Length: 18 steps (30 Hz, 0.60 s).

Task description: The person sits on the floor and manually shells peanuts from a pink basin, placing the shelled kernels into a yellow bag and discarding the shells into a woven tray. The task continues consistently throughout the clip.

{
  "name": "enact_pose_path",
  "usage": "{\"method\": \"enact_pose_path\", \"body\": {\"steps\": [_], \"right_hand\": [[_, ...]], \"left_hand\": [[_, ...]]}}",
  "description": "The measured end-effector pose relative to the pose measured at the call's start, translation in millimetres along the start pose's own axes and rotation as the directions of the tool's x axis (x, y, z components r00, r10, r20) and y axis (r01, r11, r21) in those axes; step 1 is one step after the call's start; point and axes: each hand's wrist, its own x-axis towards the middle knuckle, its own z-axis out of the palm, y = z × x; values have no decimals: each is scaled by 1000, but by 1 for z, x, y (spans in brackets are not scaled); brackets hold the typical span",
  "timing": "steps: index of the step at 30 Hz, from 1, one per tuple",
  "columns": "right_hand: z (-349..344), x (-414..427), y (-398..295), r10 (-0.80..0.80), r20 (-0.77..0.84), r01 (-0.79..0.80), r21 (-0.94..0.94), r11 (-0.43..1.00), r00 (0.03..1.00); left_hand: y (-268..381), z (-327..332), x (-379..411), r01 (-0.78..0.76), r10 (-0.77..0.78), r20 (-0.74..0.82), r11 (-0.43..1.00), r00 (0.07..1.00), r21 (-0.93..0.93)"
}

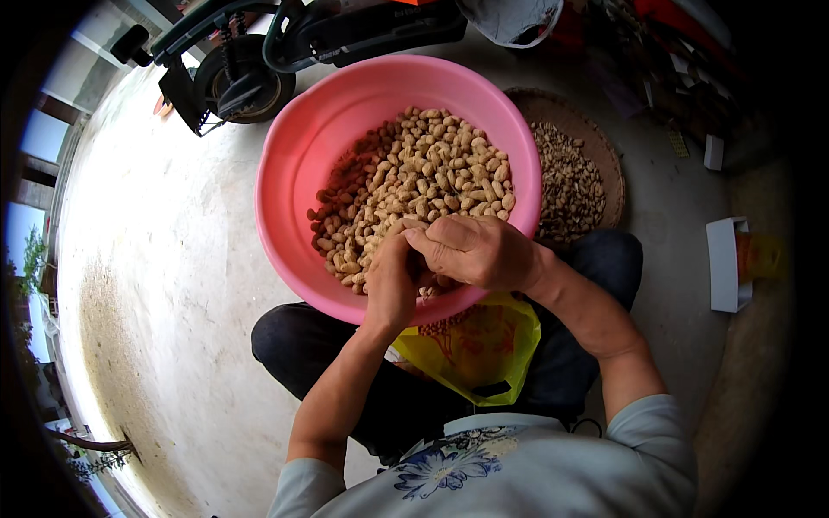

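Unshelled peanuts [421, 175] fill the bottom of a large pink plastic basin [275, 168] in front of me. Over its near side, my left hand [392, 278] and my right hand [482, 252] meet at the fingertips, fingers curled in. Whatever lies between the fingers is hidden by the hands. Below the near rim, a yellow plastic bag [495, 353] with red print lies open between my legs. Small reddish peanut kernels [445, 324] show at its mouth. Partly behind the basin, a round shallow basket [614, 178] holds what look like peanut shells [567, 178].
An electric scooter [243, 87] stands beyond the basin at upper left. A pale bag [515, 22] sits at the top, beside a dark pile of mixed items [673, 71]. On the concrete floor [175, 272] to the right are a small white box [714, 153] and a larger open one [721, 265].
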Motion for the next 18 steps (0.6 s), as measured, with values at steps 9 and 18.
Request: {"method": "enact_pose_path", "body": {"steps": [9, 18], "right_hand": [[15, -1, -1, 138, -53, -136, 40, 990, 989], [27, 3, -1, 446, -80, -394, 350, 850, 891]], "left_hand": [[-1, 8, 2, -102, 100, -48, 993, 994, -52], [4, 10, 1, -78, 76, -64, 997, 995, -23]]}}
